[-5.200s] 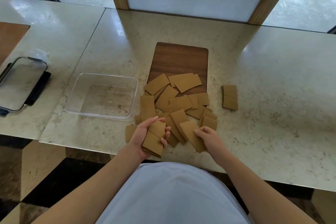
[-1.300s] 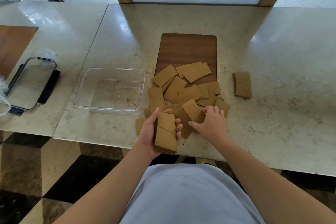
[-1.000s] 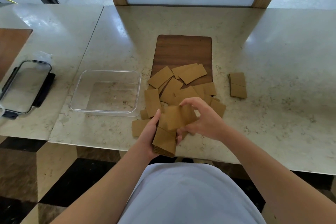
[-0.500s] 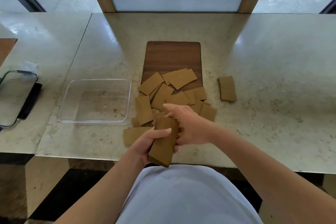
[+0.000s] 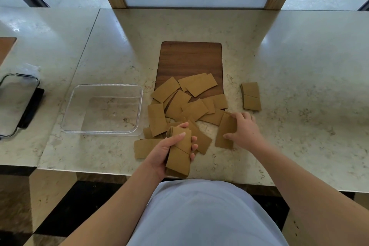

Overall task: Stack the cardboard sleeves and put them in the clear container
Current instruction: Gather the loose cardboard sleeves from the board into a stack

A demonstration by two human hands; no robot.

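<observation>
Near the tabletop's front edge, the left hand (image 5: 167, 151) gripped a stack (image 5: 178, 158) of sleeves, thumb across its top. The right hand (image 5: 242, 128) pinched one sleeve (image 5: 225, 132) lying just right of the loose pile (image 5: 187, 104), which spread from the board (image 5: 190, 60) toward the front edge. The clear container (image 5: 102, 110) stood left of the pile, with no sleeves in it. A second small stack (image 5: 250, 96) lay right of the board.

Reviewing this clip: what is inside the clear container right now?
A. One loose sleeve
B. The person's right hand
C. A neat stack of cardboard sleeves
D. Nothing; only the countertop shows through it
D. The clear container holds nothing, with the marble showing through its base, while the stack of sleeves is gripped in the left hand.
</observation>
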